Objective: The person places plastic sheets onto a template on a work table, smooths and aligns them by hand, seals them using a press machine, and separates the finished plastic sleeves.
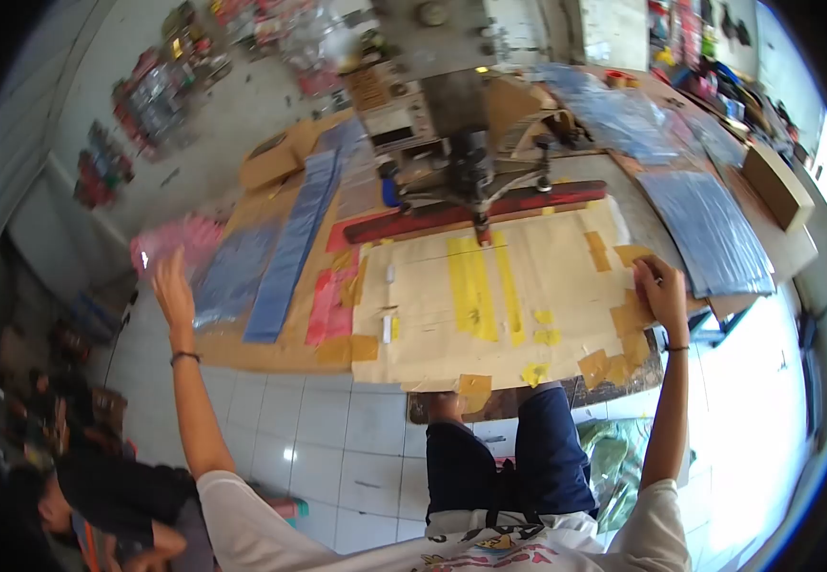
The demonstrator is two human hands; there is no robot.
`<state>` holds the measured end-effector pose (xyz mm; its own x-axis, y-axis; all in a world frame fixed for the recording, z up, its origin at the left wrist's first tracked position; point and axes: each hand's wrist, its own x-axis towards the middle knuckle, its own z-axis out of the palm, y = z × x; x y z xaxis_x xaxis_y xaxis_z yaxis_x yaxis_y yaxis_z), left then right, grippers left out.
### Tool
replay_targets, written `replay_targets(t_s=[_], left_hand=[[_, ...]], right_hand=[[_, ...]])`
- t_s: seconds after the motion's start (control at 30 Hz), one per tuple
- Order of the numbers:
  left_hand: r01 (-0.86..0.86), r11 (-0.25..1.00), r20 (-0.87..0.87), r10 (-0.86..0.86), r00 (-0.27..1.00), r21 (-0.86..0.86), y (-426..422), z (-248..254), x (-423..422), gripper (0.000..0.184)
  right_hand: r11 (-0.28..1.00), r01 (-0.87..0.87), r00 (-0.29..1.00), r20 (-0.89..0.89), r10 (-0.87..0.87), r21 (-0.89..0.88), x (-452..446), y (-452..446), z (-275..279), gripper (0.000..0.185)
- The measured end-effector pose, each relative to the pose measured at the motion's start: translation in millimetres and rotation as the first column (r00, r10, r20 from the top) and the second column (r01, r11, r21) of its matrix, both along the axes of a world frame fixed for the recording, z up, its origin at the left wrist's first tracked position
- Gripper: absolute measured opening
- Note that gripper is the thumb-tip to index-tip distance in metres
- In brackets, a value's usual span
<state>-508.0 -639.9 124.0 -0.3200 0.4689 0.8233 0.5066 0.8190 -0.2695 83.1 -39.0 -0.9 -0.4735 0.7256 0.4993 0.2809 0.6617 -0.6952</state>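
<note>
Nearest: white shirt [461, 543], then dark shorts [551, 439], low between the two sets of fingers.

Left fingers [163, 272]: stretched out, loosely spread, overlapping the pink plastic [199, 232]. Can't tell if they have hold of it or just sit in front.

Right fingers [659, 265]: curled in, mostly closed, at the right edge of the cream board [423, 296]. Can't tell if they're pinching it.

Board lies flat on the desk [232, 355], between both sets of fingers; its left edge is well apart from the left fingers. Yellow tape [470, 296] runs down its middle, brown tape [628, 317] patches sit on the edges, some just below the right fingers.

Red bar [566, 195] spans the board's far edge, beyond and between the fingers, under a grey metal arm [466, 114]. Can't tell if it's pressing.

Just right of left fingers: clear blue bags [237, 272], then a long blue strip [289, 248], then a red sheet [323, 315] beside the board.

Right of right fingers: blue stack [704, 234], cardboard box [775, 186] farther out.

Co-worker [127, 486] in a dark top, well below left fingers.
</note>
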Motion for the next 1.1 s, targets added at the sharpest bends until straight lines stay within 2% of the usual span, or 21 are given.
replay_targets(t_s=[0.07, 0.1, 0.17, 0.2, 0.23, 0.3, 0.4, 0.5, 0.6, 0.7, 0.73, 0.8, 0.87, 0.9, 0.93, 1.0, 1.07, 1.1], left_hand=[[-0.169, 0.984, 0.128, 0.176, 0.976, -0.061, 6.8, -41.7, -3.6, 0.038], [-0.257, 0.963, 0.204, 0.268, 0.941, -0.08, 9.3, -58.7, -4.8, 0.038], [-0.391, 0.92, 0.314, 0.369, 0.875, 0.007, 1.2, -90.5, -20.3, 0.032], [-0.393, 0.919, 0.41, 0.368, 0.835, -0.024, -18.6, -107.5, -30.4, 0.029], [-0.381, 0.923, 0.494, 0.357, 0.793, -0.054, -26.0, -118.0, -49.6, 0.027], [-0.379, 0.917, 0.648, 0.211, 0.732, 0.129, -42.2, -140.2, -75.0, 0.032], [-0.326, 0.927, 0.762, 0.073, 0.644, 0.187, -60.6, -147.9, -97.3, 0.041], [-0.334, 0.94, 0.713, 0.184, 0.677, 0.075, -57.0, -145.8, -97.9, 0.043], [-0.395, 0.915, 0.641, 0.254, 0.724, 0.084, -51.3, -152.8, -110.9, 0.054], [-0.222, 0.945, 0.608, 0.032, 0.793, 0.24, -10.6, -120.5, -64.8, 0.059], [-0.142, 0.968, 0.589, -0.008, 0.808, 0.209, 9.1, -103.4, -37.5, 0.057], [0.023, 0.992, 0.563, -0.088, 0.822, 0.121, 41.1, -78.1, 6.0, 0.051], [-0.06, 0.985, 0.775, -0.087, 0.626, 0.159, 62.2, -84.0, 5.4, 0.039], [-0.124, 0.978, 0.857, -0.084, 0.509, 0.169, 63.6, -91.5, 7.0, 0.036], [-0.102, 0.984, 0.869, -0.08, 0.488, 0.148, 63.5, -105.7, -2.8, 0.042], [-0.083, 0.989, 0.883, -0.072, 0.463, 0.125, 47.2, -132.8, -28.9, 0.06], [-0.161, 0.977, 0.83, 0.204, 0.519, -0.14, 62.7, -113.6, 2.3, 0.084], [-0.217, 0.967, 0.799, 0.235, 0.553, -0.134, 59.8, -113.9, 4.8, 0.086]], right_hand=[[0.998, 0.016, 1.0, 0.002, -0.016, 0.057, 1.6, 7.7, -8.6, 0.023], [0.999, 0.033, 0.999, 0.017, -0.033, 0.004, 2.2, 4.3, -5.8, 0.023], [0.999, 0.037, 0.999, 0.018, -0.037, -0.013, 3.3, 1.9, -3.0, 0.023], [0.999, 0.038, 0.999, 0.04, -0.037, -0.025, 3.8, 0.7, 1.1, 0.023], [0.998, 0.022, 1.0, -0.012, -0.022, 0.064, 1.5, 5.2, -6.5, 0.023], [1.0, 0.017, 0.998, 0.058, -0.017, 0.009, 0.6, 3.2, 0.2, 0.024], [0.999, 0.04, 0.995, 0.092, -0.038, -0.018, -0.8, -4.2, 10.9, 0.025], [0.999, 0.026, 0.995, 0.097, -0.022, -0.039, 0.0, -1.4, 8.0, 0.025], [0.999, -0.047, 0.985, 0.168, 0.045, 0.01, 4.2, 3.4, 8.5, 0.022], [0.993, -0.091, 0.974, 0.214, 0.072, 0.08, 5.5, 22.0, 27.0, 0.021], [0.992, -0.083, 0.974, 0.219, 0.061, 0.097, 6.4, 33.0, 34.9, 0.021], [0.996, 0.056, 0.978, 0.198, -0.069, 0.067, -0.9, 75.5, 43.6, 0.024], [0.955, 0.139, 0.969, 0.165, -0.186, 0.264, -15.6, 118.9, 47.3, 0.029], [0.969, 0.107, 0.957, 0.241, -0.161, 0.223, -21.4, 137.6, 51.4, 0.031], [0.98, 0.074, 0.944, 0.304, -0.129, 0.187, -31.1, 153.0, 55.5, 0.034], [0.956, 0.033, 0.919, 0.368, -0.144, 0.291, -43.5, 200.2, 34.7, 0.038], [0.934, 0.013, 0.877, 0.445, -0.182, 0.356, -60.4, 241.3, 14.3, 0.044], [0.928, 0.033, 0.84, 0.493, -0.227, 0.371, -67.0, 247.2, 4.3, 0.049]])
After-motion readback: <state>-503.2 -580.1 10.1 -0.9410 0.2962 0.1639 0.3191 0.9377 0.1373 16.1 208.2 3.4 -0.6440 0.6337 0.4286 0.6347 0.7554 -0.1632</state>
